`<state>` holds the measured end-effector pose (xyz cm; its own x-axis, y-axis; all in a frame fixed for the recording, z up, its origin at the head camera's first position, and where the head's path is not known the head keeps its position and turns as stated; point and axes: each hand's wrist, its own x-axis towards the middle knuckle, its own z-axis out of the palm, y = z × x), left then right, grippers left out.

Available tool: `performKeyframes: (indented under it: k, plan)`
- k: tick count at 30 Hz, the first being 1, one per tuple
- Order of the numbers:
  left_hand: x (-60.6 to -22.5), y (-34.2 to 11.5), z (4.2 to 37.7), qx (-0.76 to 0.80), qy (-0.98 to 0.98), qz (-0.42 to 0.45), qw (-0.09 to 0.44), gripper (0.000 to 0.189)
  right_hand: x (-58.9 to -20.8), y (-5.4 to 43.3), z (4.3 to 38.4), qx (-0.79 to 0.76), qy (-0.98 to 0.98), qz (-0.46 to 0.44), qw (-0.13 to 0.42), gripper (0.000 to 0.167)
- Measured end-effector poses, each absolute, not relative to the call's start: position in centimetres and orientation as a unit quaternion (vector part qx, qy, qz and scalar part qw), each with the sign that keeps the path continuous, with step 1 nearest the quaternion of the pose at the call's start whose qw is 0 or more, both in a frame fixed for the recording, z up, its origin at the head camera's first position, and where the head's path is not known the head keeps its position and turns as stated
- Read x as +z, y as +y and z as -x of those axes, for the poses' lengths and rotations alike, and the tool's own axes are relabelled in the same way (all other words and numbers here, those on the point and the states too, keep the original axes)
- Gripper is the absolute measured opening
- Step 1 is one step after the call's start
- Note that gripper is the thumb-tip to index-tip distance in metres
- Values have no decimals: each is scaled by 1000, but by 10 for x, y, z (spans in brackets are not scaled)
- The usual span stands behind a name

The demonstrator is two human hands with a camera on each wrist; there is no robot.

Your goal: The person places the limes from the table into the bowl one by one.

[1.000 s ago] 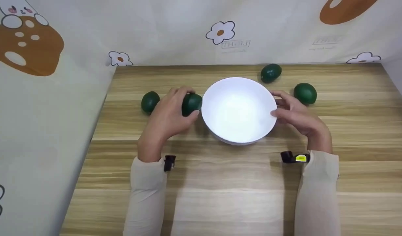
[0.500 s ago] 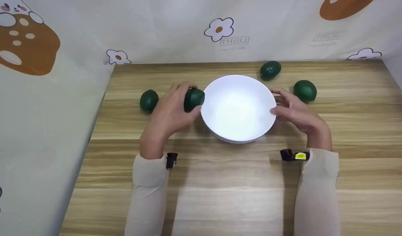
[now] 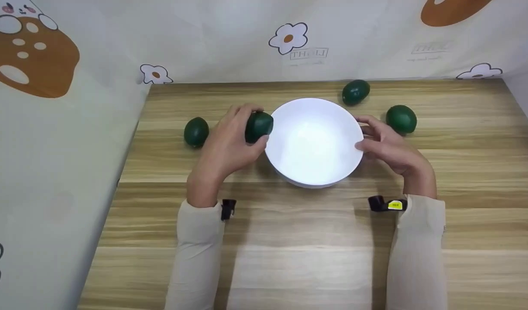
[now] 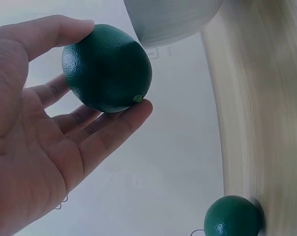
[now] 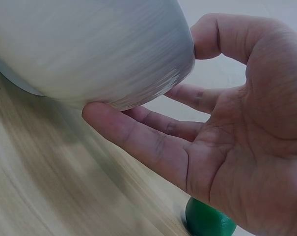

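In the head view my left hand (image 3: 229, 144) holds a dark green oval fruit (image 3: 259, 127) between thumb and fingers, right at the left rim of a white bowl (image 3: 311, 181). The left wrist view shows this fruit (image 4: 109, 69) raised off the table, with a small pale green stem nub and the bowl's wall (image 4: 175, 22) close by. My right hand (image 3: 389, 148) grips the bowl's right side, thumb over the rim. In the right wrist view its fingers (image 5: 148, 147) support the bowl's wall (image 5: 99, 54) from outside. The bowl's visible inside holds nothing.
Another green fruit (image 3: 196, 132) lies left of my left hand. Two more sit at the right: one fruit (image 3: 355, 92) near the back edge, another fruit (image 3: 401, 119) just beyond my right hand. A printed cloth (image 3: 229, 43) borders the wooden table (image 3: 307, 258).
My left hand has lifted the fruit and carried it slightly right and away from me, so it now overlaps the bowl's rim. The right hand and bowl stay in place.
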<state>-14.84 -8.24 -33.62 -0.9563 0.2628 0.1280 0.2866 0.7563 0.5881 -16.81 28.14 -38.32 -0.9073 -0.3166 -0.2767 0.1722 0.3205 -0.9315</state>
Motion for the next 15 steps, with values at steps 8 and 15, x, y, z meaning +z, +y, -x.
performKeyframes:
  k: [8, 15]
  plan:
    - [-334, -74, 148, -318, -936, 149, 21, 58, -382, 282, 168, -578, 787, 44, 212, 66]
    - [-331, -66, 150, -332, -929, 160, 5, 58, -383, 282, 168, -578, 787, 45, 210, 66]
